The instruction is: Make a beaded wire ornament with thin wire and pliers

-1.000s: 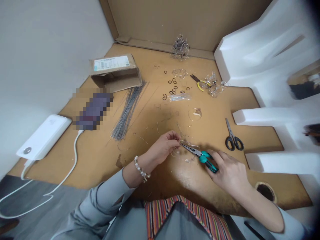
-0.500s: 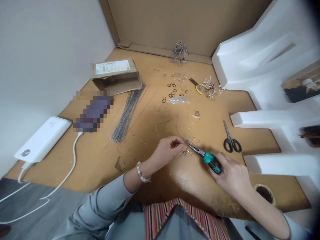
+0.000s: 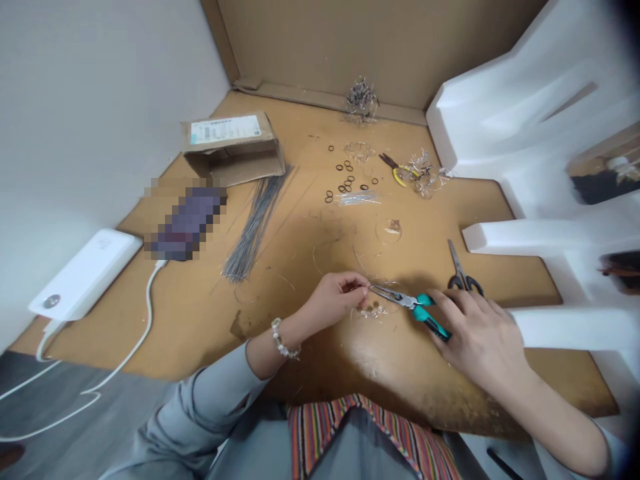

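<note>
My left hand is closed in a pinch on a short piece of thin wire, mostly hidden by the fingers. My right hand grips long-nose pliers by their teal and black handles. Their tips meet the wire at my left fingertips; whether the jaws clamp it I cannot tell. Just below the tips lie small shiny bent wire pieces on the brown table. Scissors with black handles rest just beyond my right hand, which partly covers them.
Left of centre lies a bundle of grey wires by an open cardboard box. Dark rings, yellow-handled pliers and tangled wire are farther back. White foam borders the right; a cabled power bank stands left.
My right hand has moved right and opened the pliers' handles wider, and the jaws have parted slightly. My left hand stays nearly in place. The scissors' handles are now partly covered.
</note>
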Tool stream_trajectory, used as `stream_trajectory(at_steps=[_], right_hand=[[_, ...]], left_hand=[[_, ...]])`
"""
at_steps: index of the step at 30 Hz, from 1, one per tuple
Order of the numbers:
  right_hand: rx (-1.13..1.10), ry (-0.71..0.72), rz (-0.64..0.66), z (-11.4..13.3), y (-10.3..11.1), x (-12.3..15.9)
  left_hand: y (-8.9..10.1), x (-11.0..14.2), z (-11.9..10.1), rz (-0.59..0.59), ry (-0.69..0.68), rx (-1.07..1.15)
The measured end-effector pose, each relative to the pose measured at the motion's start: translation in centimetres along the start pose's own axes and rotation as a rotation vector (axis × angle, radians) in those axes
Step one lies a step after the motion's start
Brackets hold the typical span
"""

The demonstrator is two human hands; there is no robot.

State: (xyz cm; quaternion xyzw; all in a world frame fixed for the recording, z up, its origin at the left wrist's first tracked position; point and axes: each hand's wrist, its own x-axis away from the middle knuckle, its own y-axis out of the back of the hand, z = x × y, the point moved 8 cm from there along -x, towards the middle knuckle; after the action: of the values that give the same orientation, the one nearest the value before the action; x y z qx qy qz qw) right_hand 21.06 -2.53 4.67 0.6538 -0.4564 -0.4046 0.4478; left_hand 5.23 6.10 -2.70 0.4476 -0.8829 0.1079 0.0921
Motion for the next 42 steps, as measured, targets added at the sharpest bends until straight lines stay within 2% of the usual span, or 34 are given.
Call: stream_trajectory(at_steps=[7,17,35,42], right_hand=[[0.045,0.063,-0.029,0.6,1.8,-0.5],[0.031,0.107,-0.033,0.6,2.8,-0.7],[0.027,0.024,0.051,0.4,2.3,-0.2],[0.075,-0.027,0.111,0.8,2.2,-0.1]], left_hand=[[-0.1,0.1,0.3,0.0,0.032,0.042],[-0.3,0.3,-0.3,0.011,0.072,0.048],[-0.7,0.2,0.4,0.062,0.058,-0.005],[-0.5,0.0,0.5,0.023,0.071,-0.025]])
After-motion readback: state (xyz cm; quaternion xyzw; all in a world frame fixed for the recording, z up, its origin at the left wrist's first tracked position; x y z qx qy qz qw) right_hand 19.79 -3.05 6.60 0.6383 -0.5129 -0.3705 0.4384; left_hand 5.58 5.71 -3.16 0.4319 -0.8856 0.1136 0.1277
